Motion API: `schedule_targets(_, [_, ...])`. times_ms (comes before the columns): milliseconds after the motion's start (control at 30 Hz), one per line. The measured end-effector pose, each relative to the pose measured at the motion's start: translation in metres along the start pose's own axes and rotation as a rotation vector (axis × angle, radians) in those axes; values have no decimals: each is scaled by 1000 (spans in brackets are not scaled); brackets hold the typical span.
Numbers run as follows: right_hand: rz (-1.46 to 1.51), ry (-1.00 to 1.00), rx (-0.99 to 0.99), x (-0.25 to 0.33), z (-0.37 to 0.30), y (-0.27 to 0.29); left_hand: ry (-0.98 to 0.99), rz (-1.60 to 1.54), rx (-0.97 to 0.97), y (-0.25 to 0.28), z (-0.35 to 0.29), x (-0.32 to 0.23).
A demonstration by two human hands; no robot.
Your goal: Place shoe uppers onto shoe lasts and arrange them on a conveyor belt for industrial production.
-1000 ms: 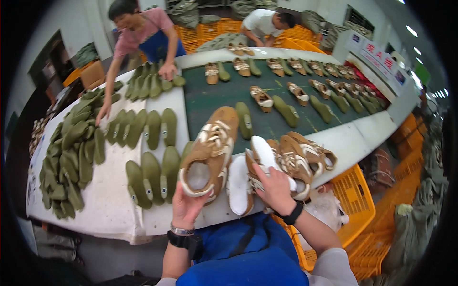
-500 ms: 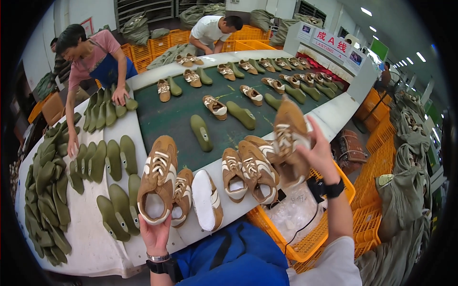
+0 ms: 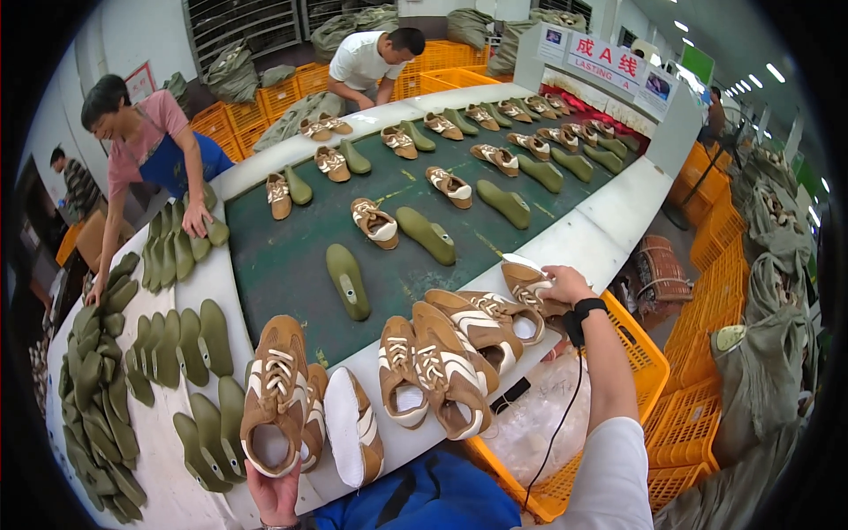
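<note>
At the near edge of the white table, my left hand (image 3: 272,495) grips the heel of a brown sneaker (image 3: 284,389) with cream laces and stripes, its toe pointing away. My right hand (image 3: 565,287) is closed round another brown sneaker (image 3: 526,284), low over the table at the right end of the row and partly hidden by my fingers. Between the hands, a sneaker lying on its side shows its white sole (image 3: 343,428). Several more sneakers (image 3: 449,375) stand beside it, some overlapping.
A green belt (image 3: 291,256) carries sneakers and olive shoe lasts (image 3: 347,283). More lasts (image 3: 93,380) are heaped at the left, where a co-worker in a blue apron (image 3: 181,163) handles them. Another person bends at the far side. An orange crate (image 3: 649,353) with clear plastic stands by my right arm.
My right hand has lowered its sneaker from above the belt to the right end of the row. My left hand keeps its sneaker, now lower in the view.
</note>
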State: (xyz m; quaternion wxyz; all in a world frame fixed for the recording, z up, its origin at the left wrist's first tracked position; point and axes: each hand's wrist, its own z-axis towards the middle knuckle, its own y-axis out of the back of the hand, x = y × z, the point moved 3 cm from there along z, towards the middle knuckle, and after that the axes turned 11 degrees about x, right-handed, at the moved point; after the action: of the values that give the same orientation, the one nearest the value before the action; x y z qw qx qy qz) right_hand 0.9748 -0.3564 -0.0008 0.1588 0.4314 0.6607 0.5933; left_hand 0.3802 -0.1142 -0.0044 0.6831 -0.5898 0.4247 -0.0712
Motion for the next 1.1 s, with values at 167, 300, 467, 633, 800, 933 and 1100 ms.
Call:
schedule_targets(167, [-110,-140,41,-13,2,-17,-4,-34,-38,-11,6,9])
schedule_targets(300, [-126,29,-260,-20,-2,-23,95,129,120,-34,12,20])
schedule_targets(467, [143,315,-613,18,-67,18,214,72,206,-59,29,35])
schedule_targets(633, [418,577,-407,189,-205,22,232,64,336,-75,21,42])
schedule_targets(800, [401,768,-391,329,-262,-9,284,-38,439,-93,3,51])
schedule_targets(933, [391,797,-460,361,-239,-40,268,192,466,-96,-1,30])
schedule_targets(1100, [374,826,-366,384,-246,-47,-543,1558,398,-139,6,-28])
